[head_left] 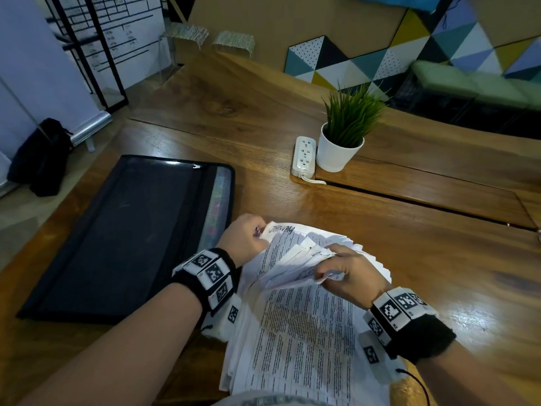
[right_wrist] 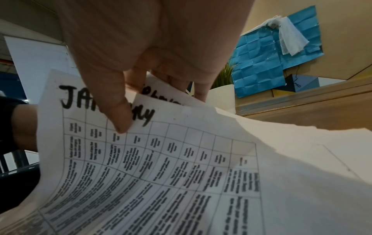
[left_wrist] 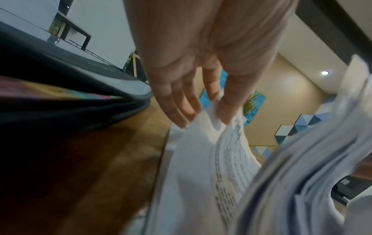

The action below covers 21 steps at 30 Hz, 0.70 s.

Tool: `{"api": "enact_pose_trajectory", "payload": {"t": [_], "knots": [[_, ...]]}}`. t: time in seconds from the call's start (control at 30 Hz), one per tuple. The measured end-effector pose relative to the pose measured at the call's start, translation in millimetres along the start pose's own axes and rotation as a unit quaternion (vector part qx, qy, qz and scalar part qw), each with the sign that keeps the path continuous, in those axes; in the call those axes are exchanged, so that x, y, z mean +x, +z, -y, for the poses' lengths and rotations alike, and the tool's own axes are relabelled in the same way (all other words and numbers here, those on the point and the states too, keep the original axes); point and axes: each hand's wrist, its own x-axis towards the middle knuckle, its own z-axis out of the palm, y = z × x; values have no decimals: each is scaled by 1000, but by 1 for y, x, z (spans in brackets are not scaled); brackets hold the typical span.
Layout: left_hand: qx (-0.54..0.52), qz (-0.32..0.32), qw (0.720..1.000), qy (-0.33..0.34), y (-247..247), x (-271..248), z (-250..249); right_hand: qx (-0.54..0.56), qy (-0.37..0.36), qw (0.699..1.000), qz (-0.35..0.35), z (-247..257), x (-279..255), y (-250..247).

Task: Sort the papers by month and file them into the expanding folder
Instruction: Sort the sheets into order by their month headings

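A thick stack of printed papers [head_left: 304,341] lies on the wooden table [head_left: 409,244] in front of me. My left hand [head_left: 260,230] pinches the top corner of a sheet headed JANUARY [head_left: 282,230]. In the left wrist view the left hand [left_wrist: 209,114] has thumb and fingers closed on that white corner [left_wrist: 211,125]. My right hand [head_left: 325,265] grips a lifted bundle of sheets. In the right wrist view the right hand [right_wrist: 141,103] presses its thumb on the JANUARY sheet [right_wrist: 161,159], fingers behind it. The black expanding folder [head_left: 126,235] lies flat to the left.
A white power strip [head_left: 304,156] and a potted plant [head_left: 342,148] stand beyond the papers, next to a raised wooden panel [head_left: 424,171]. The table edge runs along the left, with a black bag [head_left: 44,159] on the floor past it.
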Motion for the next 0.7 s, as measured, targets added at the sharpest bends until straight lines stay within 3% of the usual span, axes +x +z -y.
{"api": "enact_pose_trajectory", "payload": {"t": [0.13, 0.23, 0.4, 0.53, 0.7], "knots": [[10, 137, 989, -44, -2, -24, 4, -35, -22, 999, -8, 3, 2, -1], [5, 147, 988, -45, 1, -32, 6, -75, -59, 995, -1, 2, 7, 1], [-56, 24, 997, -51, -5, -28, 9, -81, -60, 995, 19, 1, 18, -7], [-167, -80, 978, -94, -32, -17, 21, -78, -49, 994, 56, 5, 28, -17], [-143, -200, 963, -113, -84, -4, 21, -158, -12, 981, 114, 10, 56, -16]]}}
